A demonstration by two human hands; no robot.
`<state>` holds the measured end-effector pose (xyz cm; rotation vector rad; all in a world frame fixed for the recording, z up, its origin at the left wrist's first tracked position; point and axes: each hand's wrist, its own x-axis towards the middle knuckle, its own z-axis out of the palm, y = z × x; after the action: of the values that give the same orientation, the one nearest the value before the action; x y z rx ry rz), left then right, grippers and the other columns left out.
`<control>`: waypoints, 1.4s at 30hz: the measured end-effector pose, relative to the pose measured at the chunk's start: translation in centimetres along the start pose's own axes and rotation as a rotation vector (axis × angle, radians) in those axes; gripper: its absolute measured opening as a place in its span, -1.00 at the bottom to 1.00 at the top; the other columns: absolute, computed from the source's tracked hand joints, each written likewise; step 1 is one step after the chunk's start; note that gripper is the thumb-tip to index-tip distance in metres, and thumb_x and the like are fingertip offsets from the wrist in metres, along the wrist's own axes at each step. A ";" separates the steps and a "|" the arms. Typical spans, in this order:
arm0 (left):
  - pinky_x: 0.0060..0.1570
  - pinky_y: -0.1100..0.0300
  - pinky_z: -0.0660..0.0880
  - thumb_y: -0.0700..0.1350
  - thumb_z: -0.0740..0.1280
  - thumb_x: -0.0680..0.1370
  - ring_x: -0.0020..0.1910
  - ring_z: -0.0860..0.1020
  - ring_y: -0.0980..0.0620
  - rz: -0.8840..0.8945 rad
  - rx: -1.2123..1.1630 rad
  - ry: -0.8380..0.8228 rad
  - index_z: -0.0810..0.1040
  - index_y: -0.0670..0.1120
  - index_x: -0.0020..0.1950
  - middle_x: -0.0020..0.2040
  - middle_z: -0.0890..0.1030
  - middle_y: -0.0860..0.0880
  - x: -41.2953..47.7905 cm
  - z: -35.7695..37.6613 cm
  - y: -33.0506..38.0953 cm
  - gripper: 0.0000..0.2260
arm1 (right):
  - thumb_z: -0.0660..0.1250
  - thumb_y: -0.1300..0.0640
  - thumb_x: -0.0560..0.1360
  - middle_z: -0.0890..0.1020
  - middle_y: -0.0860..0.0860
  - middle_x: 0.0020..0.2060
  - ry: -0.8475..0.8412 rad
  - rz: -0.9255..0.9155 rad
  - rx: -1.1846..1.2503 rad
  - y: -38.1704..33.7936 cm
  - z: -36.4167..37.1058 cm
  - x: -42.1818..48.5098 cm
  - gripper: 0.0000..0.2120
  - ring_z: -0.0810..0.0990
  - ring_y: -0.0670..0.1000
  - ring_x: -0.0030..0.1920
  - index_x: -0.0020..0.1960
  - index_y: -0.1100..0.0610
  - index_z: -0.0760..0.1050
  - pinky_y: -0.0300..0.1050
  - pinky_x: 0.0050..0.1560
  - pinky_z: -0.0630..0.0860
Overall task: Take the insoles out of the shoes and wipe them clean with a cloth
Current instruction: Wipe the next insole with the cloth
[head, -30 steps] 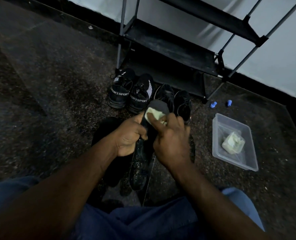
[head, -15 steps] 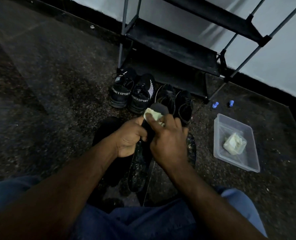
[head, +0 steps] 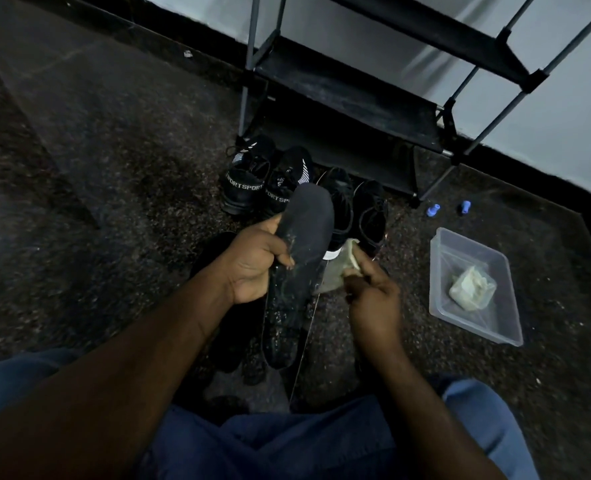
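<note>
My left hand (head: 252, 261) grips a long dark insole (head: 304, 244) by its left edge, held upright over the floor with its speckled face toward me. To its right, my right hand (head: 373, 296) pinches a pale yellowish cloth (head: 339, 271), which sits beside the insole and off its surface. Behind them stand a black pair of shoes with white SPORT lettering (head: 249, 181) and a plain black pair (head: 366, 213). Another dark insole (head: 217, 271) lies on the floor under my left arm.
A clear plastic tub (head: 494, 258) at the right holds a second crumpled cloth (head: 472, 289). Two small blue objects (head: 432, 210) lie near the foot of a black shoe rack (head: 349, 98) against the wall. The floor is dark speckled stone.
My right hand has pulled the cloth off the insole's tip and moved down to the right. The insole's upper face is now uncovered.
</note>
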<state>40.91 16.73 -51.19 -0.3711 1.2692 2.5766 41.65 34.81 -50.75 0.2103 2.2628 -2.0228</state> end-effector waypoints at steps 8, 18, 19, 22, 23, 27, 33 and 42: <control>0.00 0.05 0.51 -0.43 0.21 0.20 0.04 0.60 -0.17 -0.026 -0.030 -0.059 0.54 -0.22 0.37 0.12 0.62 -0.26 -0.4 0.5 -0.5 -0.29 | 0.40 0.25 0.59 0.75 0.05 -0.16 -0.068 0.087 0.158 0.2 2.0 -1.5 -0.90 0.64 -0.11 -0.24 0.04 0.23 0.68 -0.22 -0.18 0.54; 0.28 -0.11 0.52 -0.44 0.24 0.54 0.14 0.63 -0.19 -0.064 0.021 -0.096 0.51 -0.26 0.42 0.25 0.62 -0.28 -0.4 0.9 -1.5 -0.56 | 0.41 0.24 0.58 0.62 0.04 -0.41 0.139 0.199 0.268 -1.1 2.0 0.3 -0.83 0.53 -0.08 -0.46 -0.19 0.19 0.62 -0.20 -0.37 0.45; 0.30 -0.11 0.51 -0.46 0.20 0.55 0.17 0.62 -0.20 -0.053 0.024 -0.078 0.52 -0.24 0.42 0.29 0.62 -0.28 -0.3 0.7 -1.5 -0.55 | 0.40 0.23 0.59 0.65 0.01 -0.39 0.182 0.156 0.255 -1.2 1.6 0.3 -0.85 0.55 -0.10 -0.44 -0.15 0.18 0.64 -0.19 -0.36 0.45; 0.28 -0.13 0.52 -0.49 0.16 0.52 0.28 0.58 -0.33 -0.049 0.049 -0.061 0.53 -0.19 0.42 0.33 0.59 -0.31 -0.1 0.3 -1.2 -0.48 | 0.40 0.16 0.61 0.75 0.01 -0.19 0.278 -0.122 0.178 -1.9 0.9 0.3 -0.88 0.72 -0.02 -0.18 0.03 0.15 0.71 -0.07 -0.14 0.63; 0.25 -0.13 0.53 -0.49 0.14 0.49 0.27 0.56 -0.36 -0.049 0.056 -0.071 0.53 -0.19 0.43 0.30 0.59 -0.33 -0.1 0.3 -1.2 -0.45 | 0.41 0.15 0.61 0.76 0.00 -0.13 0.277 -0.249 0.070 -2.2 0.8 0.4 -0.87 0.73 0.00 -0.09 0.09 0.12 0.71 -0.05 -0.05 0.65; 0.10 -0.01 0.58 -0.38 0.13 0.49 0.12 0.61 -0.17 -0.089 -0.019 -0.119 0.55 -0.11 0.43 0.17 0.62 -0.21 -0.4 0.9 -1.2 -0.46 | 0.34 0.17 0.56 0.69 -0.04 -0.01 0.105 -0.673 -0.572 -1.9 2.0 1.4 -0.74 0.64 0.01 0.00 0.19 0.06 0.70 0.01 0.03 0.60; 0.57 -0.13 0.24 0.29 0.14 0.68 0.49 0.42 -0.24 -0.080 -0.048 -0.174 0.38 -0.22 0.54 0.50 0.43 -0.30 -0.2 0.3 -1.3 -0.34 | 0.05 0.12 0.42 0.60 0.01 -0.04 0.027 -0.730 -0.822 -0.2 4.2 0.3 -0.42 0.52 0.14 -0.03 0.33 0.06 0.62 0.16 -0.04 0.55; 0.49 -0.05 0.37 0.38 0.05 0.66 0.46 0.49 -0.15 -0.017 -0.175 -0.079 0.51 -0.13 0.49 0.45 0.53 -0.19 -0.1 0.8 -1.0 -0.30 | 0.05 0.06 0.36 0.55 0.00 0.06 0.165 -0.611 -1.219 -0.1 3.7 -1.3 -0.35 0.46 0.13 0.08 0.40 -0.09 0.55 0.21 0.04 0.44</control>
<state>41.28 17.97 -51.45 -0.3070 1.0136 2.6670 42.83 31.03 -50.86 -0.4698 3.4248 -0.3674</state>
